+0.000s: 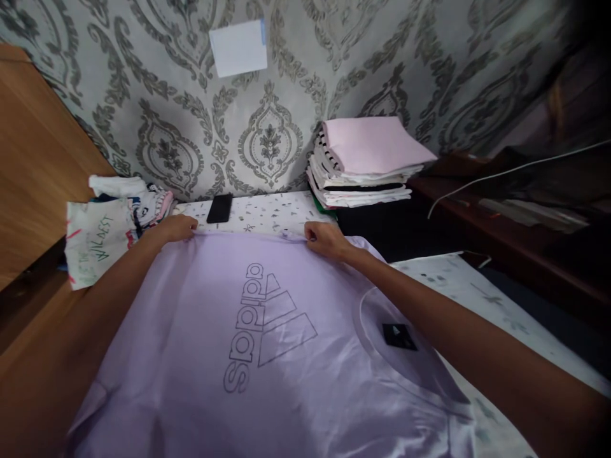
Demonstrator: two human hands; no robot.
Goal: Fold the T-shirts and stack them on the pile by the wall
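A lilac t-shirt (200,331) with an outlined adidas logo lies spread over the white patterned surface, its neckline and black label toward the right. My left hand (177,228) pinches the shirt's far edge near its left end. Further right along that same edge, my right hand (327,240) is closed on the fabric, fingers curled. Between the two hands the edge runs nearly straight. The near part of the shirt runs out of the bottom of the view.
A black phone (220,208) lies beyond the shirt. Folded clothes (377,145) are stacked at the back right, beside black cloth (396,229). Crumpled clothes (102,238) sit at the left by a wooden panel (42,152). Patterned wallpaper rises behind.
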